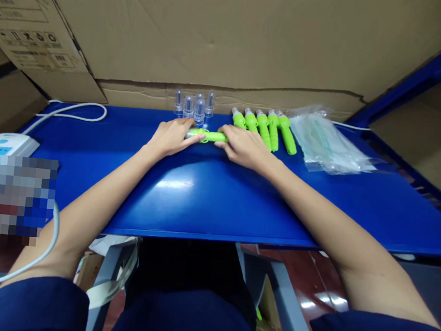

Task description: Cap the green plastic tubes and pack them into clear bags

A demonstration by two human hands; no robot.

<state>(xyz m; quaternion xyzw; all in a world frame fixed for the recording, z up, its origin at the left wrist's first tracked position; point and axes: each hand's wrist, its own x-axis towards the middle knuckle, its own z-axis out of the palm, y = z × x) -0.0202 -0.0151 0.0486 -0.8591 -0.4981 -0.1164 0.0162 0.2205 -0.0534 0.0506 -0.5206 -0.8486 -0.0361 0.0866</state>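
Between my two hands lies a bright green flashlight-like stick (pixel 212 136), held level just above or on the blue table. My left hand (pixel 172 136) pinches its clear-capped end. Around its other end, the green handle, the fingers of my right hand (pixel 244 144) are closed. Several clear plastic caps (pixel 199 110) stand upright behind my left hand. Beyond my right hand, several similar green sticks with clear tips (pixel 263 125) lie in a row, partly covered by that hand.
A clear plastic bag (pixel 324 139) with pale contents lies at the right of the blue table (pixel 209 201). A white power strip (pixel 6 145) and white cable (pixel 89 105) are at the left. Cardboard (pixel 233 36) walls the back; a blue metal frame (pixel 416 75) rises at right.
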